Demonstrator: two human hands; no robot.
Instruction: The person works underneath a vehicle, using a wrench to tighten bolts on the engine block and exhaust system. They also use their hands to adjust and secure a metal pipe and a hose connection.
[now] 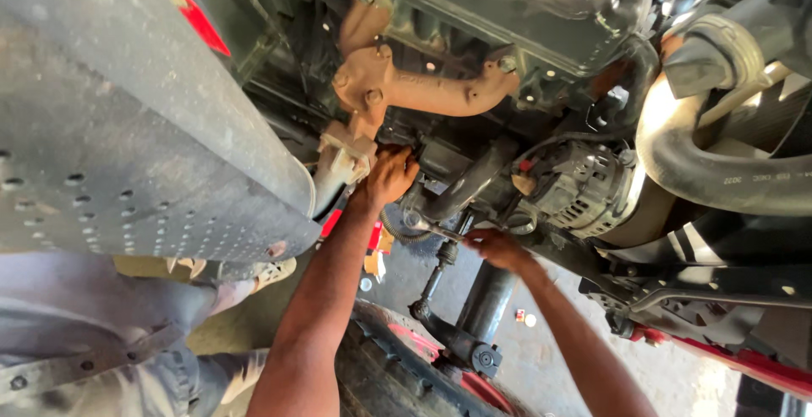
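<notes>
Fingers of left hand [391,176] curled tight against engine parts just below rusty exhaust manifold [414,83]; right hand [497,248] fingers closed around thin metal tool [431,231], lower right of manifold, beside alternator [584,189]

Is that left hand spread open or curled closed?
Curled closed: the left hand has its fingers folded against a dark engine part.

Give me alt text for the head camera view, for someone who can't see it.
Two bare hands reach into a vehicle's engine bay: the left hand presses against parts below a rusty orange manifold, and the right hand grips a thin metal tool. An alternator and thick black hoses sit to the right.
</notes>
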